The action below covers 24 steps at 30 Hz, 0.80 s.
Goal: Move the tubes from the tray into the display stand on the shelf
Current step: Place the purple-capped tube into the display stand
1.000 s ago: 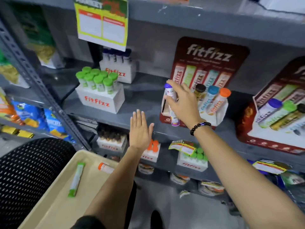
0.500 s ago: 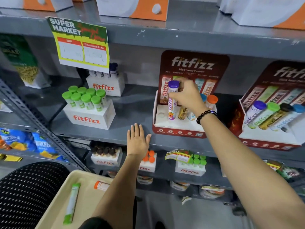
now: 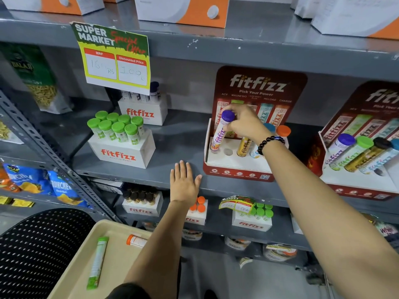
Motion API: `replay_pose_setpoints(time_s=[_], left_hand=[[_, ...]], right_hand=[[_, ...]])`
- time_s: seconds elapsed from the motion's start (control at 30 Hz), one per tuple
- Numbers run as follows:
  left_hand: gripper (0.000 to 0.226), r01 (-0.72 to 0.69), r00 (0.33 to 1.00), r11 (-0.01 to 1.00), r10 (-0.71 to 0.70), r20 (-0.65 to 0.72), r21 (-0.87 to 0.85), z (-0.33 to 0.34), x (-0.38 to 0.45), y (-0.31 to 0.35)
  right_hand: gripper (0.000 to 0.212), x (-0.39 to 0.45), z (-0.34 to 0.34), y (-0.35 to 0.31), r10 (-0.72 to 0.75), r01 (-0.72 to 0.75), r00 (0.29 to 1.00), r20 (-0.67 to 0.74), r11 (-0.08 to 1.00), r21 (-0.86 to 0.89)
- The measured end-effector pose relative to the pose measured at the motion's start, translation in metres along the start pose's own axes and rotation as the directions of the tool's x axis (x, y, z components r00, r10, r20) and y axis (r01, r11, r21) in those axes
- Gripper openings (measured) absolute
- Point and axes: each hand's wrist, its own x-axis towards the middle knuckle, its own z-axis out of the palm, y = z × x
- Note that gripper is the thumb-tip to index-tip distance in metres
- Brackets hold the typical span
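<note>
My right hand (image 3: pixel 244 124) grips the purple cap of a purple-capped tube (image 3: pixel 220 134), whose foot rests in the leftmost hole of the red display stand (image 3: pixel 237 172) on the shelf. An empty hole sits beside it, then a yellow tube (image 3: pixel 244 146) and more tubes partly hidden by my wrist. My left hand (image 3: pixel 183 183) lies flat and open against the shelf's front edge. On the beige tray (image 3: pixel 116 253) at the bottom left lie a green tube (image 3: pixel 97 262) and an orange-capped tube (image 3: pixel 136 240), partly hidden by my left forearm.
A white box of green-capped tubes (image 3: pixel 121 139) stands left on the same shelf, with another white box (image 3: pixel 142 111) behind it. A second red stand (image 3: pixel 362 160) is at the right. A price sign (image 3: pixel 114 57) hangs above. A black mesh chair (image 3: pixel 36 249) is beside the tray.
My right hand carried the purple-capped tube up to the stand and set its foot into the leftmost hole. The view tilted upward. My left hand stayed at the shelf edge.
</note>
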Motion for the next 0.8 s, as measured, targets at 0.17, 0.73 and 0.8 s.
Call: replay_pose_setpoints(time_s=[0.17,0.73,0.8], left_hand=[[0.067,0.006,1.0,1.0,-0.006,0.004,0.002,-0.001,0.0,0.001],[0.067,0.007,1.0,1.0,-0.007,0.02,0.012,-0.002,-0.001,0.001],[0.067,0.002,1.0,1.0,-0.002,0.027,-0.011,-0.004,-0.001,0.001]], right_hand=[[0.037,0.004,0.001,-0.006,0.007,-0.005,0.999,0.032,0.998,-0.057],[0.035,0.002,0.019,-0.005,0.06,-0.044,0.995,0.079,0.981,-0.189],[0.051,0.003,0.019,-0.005,0.095,-0.074,0.991,0.099,0.978,-0.194]])
